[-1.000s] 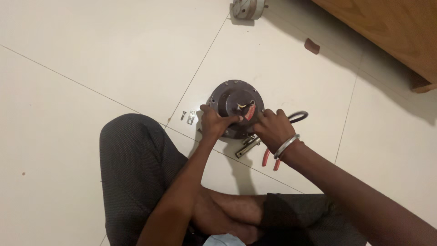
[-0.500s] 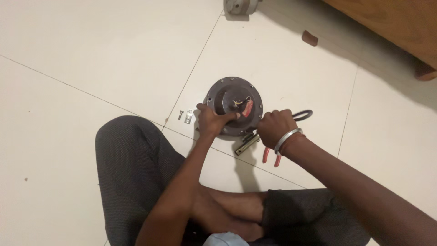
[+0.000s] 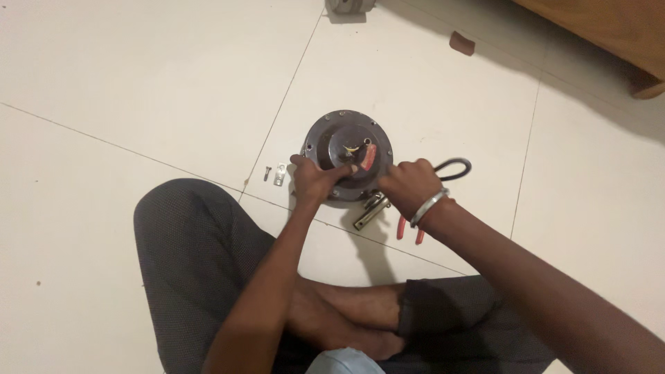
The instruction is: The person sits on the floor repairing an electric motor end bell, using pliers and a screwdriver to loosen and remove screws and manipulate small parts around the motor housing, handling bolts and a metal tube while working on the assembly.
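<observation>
A round dark metal motor housing [image 3: 343, 142] lies on the white tiled floor, with short wires and a red tag at its hub. My left hand [image 3: 315, 179] grips its near left rim, thumb on top. My right hand [image 3: 409, 183], a metal bangle on the wrist, is closed at the housing's near right edge; whether it holds something small I cannot tell. A metal rod piece [image 3: 368, 211] lies just under the housing between my hands. Red-handled pliers [image 3: 409, 230] rest by my right wrist.
A small bolt [image 3: 266, 173] and a metal plate [image 3: 280, 174] lie left of the housing. A black cable loop [image 3: 454, 166] lies to its right. A wooden furniture base [image 3: 623, 34] fills the top right. A grey metal part [image 3: 350, 5] sits at the top edge. My crossed legs are below.
My right hand has drawn back from the top of the housing to its near right edge. The red tag at the hub now shows. My left hand has stayed on the rim.
</observation>
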